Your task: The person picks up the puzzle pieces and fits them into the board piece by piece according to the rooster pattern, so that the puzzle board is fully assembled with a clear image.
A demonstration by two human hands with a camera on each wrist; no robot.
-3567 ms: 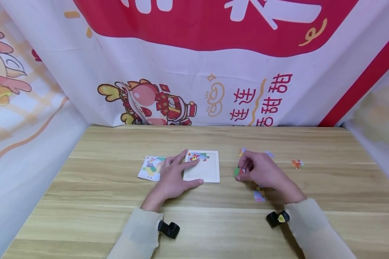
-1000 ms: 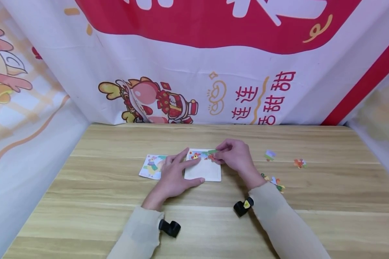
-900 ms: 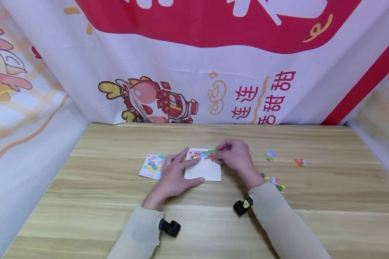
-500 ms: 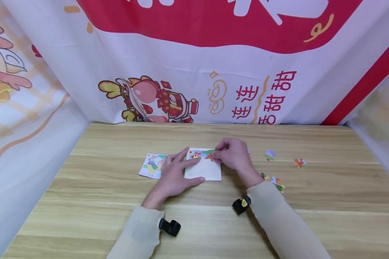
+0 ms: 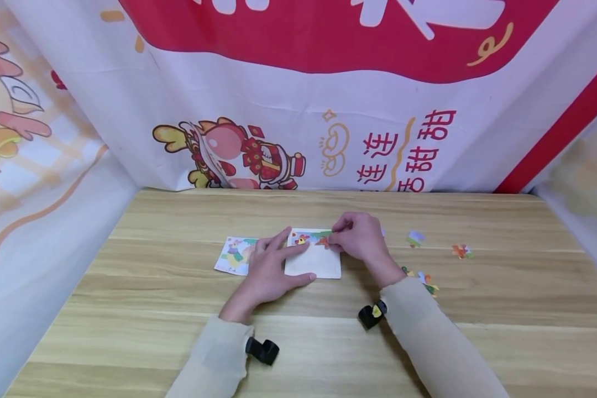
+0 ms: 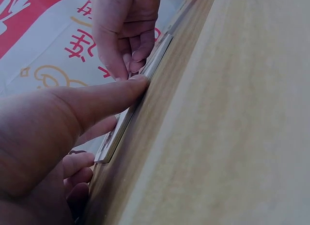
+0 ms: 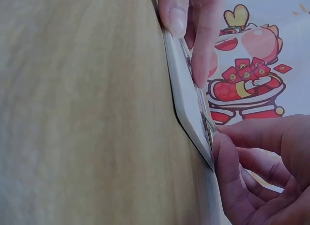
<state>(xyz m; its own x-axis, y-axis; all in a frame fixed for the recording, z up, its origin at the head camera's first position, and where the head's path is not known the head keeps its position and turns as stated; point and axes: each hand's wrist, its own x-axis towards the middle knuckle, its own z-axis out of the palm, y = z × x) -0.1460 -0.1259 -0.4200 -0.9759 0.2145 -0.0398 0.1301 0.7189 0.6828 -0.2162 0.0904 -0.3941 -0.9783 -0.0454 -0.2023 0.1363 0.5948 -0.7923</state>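
A white puzzle tray [image 5: 323, 268] lies flat on the wooden table, with joined picture pieces [image 5: 300, 238] along its far edge. My left hand [image 5: 268, 273] rests at its left side, index finger stretched over the tray and thumb along the near edge. At the tray's far right corner my right hand [image 5: 360, 237] pinches a green and orange puzzle piece [image 5: 323, 241] between thumb and index finger. That piece touches the tray and sits beside the joined ones. In the right wrist view, the fingertips press the piece's edge at the tray [image 7: 186, 97]; its picture is hidden there.
Left of the tray lies a picture card [image 5: 232, 257], partly under the left hand. Loose pieces lie on the right: a purple and green one [image 5: 415, 239], an orange one [image 5: 461, 251] and a small cluster [image 5: 431, 289] by the right sleeve. A printed cloth [image 5: 278, 99] hangs behind the table.
From the right of the table, my right hand has brought the green and orange piece to the tray's far right corner. Over the last second the piece has shifted slightly left. My left hand stays put.
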